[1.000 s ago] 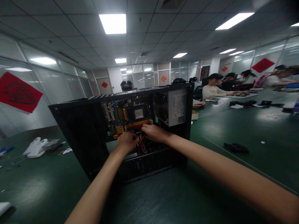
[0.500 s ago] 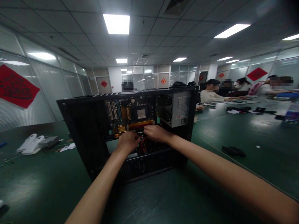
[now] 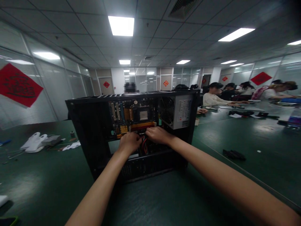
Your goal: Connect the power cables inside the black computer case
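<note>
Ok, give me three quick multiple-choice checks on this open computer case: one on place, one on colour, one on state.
1. Where is the grey power supply box in the black open computer case?
A upper right
B lower left
C outside on the table

2. What colour is the table top?
A white
B dark green
C red

3. Where are the left hand and right hand?
A flat on the table
B raised overhead
C inside the case, by the red cables

Answers: 1 A, it sits beside the motherboard's right edge; 2 B, green all around; 3 C, both reach below the board.

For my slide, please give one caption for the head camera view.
Both hands, left hand and right hand, work at the motherboard inside an open computer case.
</note>
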Tool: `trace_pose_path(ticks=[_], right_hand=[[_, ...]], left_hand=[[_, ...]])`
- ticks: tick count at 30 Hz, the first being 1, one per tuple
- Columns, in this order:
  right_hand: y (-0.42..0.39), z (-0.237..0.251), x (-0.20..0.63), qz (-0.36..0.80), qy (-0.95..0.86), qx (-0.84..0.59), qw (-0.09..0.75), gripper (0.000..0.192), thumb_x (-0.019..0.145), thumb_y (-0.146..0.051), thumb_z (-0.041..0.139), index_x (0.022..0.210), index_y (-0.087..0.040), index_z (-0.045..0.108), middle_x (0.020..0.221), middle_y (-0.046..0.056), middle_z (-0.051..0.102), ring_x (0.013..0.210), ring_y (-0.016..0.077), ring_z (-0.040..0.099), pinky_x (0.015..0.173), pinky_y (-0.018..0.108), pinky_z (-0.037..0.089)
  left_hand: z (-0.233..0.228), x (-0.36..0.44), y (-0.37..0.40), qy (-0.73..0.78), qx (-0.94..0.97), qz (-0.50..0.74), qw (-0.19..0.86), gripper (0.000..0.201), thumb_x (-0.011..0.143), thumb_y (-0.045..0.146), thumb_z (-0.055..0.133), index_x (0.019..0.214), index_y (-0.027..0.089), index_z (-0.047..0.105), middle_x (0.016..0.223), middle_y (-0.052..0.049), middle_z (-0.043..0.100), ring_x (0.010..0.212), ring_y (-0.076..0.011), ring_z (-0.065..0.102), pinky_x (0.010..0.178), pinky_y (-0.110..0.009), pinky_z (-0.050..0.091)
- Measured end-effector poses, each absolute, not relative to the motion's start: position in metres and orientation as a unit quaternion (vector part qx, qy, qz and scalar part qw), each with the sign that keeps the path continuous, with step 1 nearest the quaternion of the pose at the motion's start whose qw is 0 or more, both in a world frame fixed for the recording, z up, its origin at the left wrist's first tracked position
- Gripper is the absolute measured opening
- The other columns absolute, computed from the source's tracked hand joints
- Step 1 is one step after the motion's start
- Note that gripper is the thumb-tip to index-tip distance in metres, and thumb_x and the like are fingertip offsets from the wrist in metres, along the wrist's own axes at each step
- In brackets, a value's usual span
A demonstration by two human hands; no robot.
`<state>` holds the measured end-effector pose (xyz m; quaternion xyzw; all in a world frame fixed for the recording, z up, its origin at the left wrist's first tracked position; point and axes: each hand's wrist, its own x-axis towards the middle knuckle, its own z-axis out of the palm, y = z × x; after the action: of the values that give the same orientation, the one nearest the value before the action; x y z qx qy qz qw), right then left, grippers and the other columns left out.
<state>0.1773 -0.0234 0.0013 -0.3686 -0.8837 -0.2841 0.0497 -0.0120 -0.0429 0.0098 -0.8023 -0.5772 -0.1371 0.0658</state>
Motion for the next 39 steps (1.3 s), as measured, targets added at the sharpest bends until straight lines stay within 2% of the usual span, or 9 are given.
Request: trace_pose_path(ticks=[11,17,26,33,39], right_hand=[[-0.021,0.004,0.176,-0.273,-0.88,-0.386,0.045,0.022,0.094,-0.013,0.039,0.102,-0.009,0.058,0.099,0.014,0.064,0.086,0.0231,0.064,0.064,0.029,0.041],[-0.019,0.004,0.176,-0.263,-0.879,-0.395,0.047,0.023,0.095,-0.012,0.037,0.104,-0.01,0.058,0.1,0.014,0.066,0.086,0.0236,0.066,0.065,0.03,0.042],[-0.021,0.003,0.175,-0.201,-0.873,-0.434,0.09,0.02,0.096,-0.016,0.042,0.103,-0.012,0.06,0.102,0.013,0.069,0.093,0.0238,0.067,0.073,0.029,0.045],[-0.022,0.005,0.175,-0.156,-0.873,-0.449,0.107,0.02,0.095,-0.016,0.044,0.103,-0.013,0.062,0.105,0.014,0.069,0.097,0.0234,0.067,0.076,0.028,0.046],[-0.024,0.007,0.174,-0.132,-0.876,-0.444,0.136,0.02,0.094,-0.015,0.045,0.102,-0.012,0.063,0.105,0.014,0.069,0.096,0.0233,0.067,0.077,0.028,0.046]], left_hand=[[0.01,-0.012,-0.043,-0.576,-0.803,-0.141,0.053,0.034,0.086,0.045,0.047,0.086,0.028,0.076,0.084,-0.008,0.073,0.08,-0.0238,0.068,0.062,-0.029,0.043],[0.009,-0.013,-0.033,-0.547,-0.804,-0.229,0.037,0.027,0.088,0.032,0.051,0.102,0.026,0.074,0.093,-0.005,0.075,0.089,-0.0187,0.068,0.073,-0.024,0.045],[0.004,-0.011,-0.017,-0.495,-0.842,-0.204,0.062,0.025,0.089,0.023,0.052,0.095,0.019,0.076,0.094,-0.009,0.076,0.088,-0.0206,0.069,0.074,-0.026,0.046],[0.002,-0.013,-0.015,-0.496,-0.842,-0.208,0.044,0.025,0.09,0.022,0.053,0.099,0.019,0.076,0.098,-0.008,0.076,0.092,-0.0197,0.069,0.078,-0.025,0.047],[0.001,-0.013,-0.016,-0.479,-0.853,-0.204,0.039,0.025,0.089,0.022,0.052,0.094,0.019,0.076,0.093,-0.008,0.076,0.086,-0.019,0.069,0.075,-0.025,0.046]])
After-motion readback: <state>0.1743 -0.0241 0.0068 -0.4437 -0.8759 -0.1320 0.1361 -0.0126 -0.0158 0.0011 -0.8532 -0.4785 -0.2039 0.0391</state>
